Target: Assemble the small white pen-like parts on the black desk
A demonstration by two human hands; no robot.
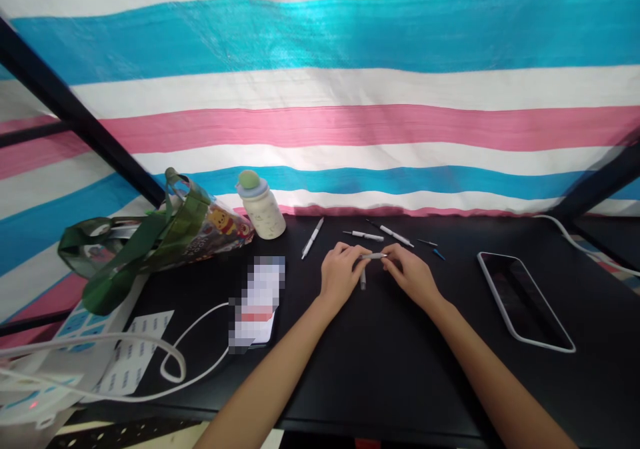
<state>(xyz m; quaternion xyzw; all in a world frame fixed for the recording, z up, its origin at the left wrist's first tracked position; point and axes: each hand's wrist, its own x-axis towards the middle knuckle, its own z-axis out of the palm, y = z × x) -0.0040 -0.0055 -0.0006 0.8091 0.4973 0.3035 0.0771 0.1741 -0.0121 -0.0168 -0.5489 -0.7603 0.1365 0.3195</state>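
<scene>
Between my two hands a slim grey-white pen barrel point(373, 256) lies level, just above the black table. My left hand point(341, 272) has its fingers closed on the barrel's left end. At its right end, the thumb and fingertips of my right hand point(411, 274) pinch the tip. A short grey piece point(363, 279) lies beneath, beside my left fingertips. Behind the hands are a white pen point(313, 238), a second one point(367, 236) and a third point(397, 236). A thin dark piece point(427, 242) and a small blue piece point(439, 254) rest right of them.
A phone point(525, 302) lies at the right on the black table point(380, 369). Another phone point(257, 302), with a white cable point(200, 317), is at the left. Behind it stand a bottle point(263, 210) and a green bag point(175, 235). Striped sheeting point(350, 129) hangs behind.
</scene>
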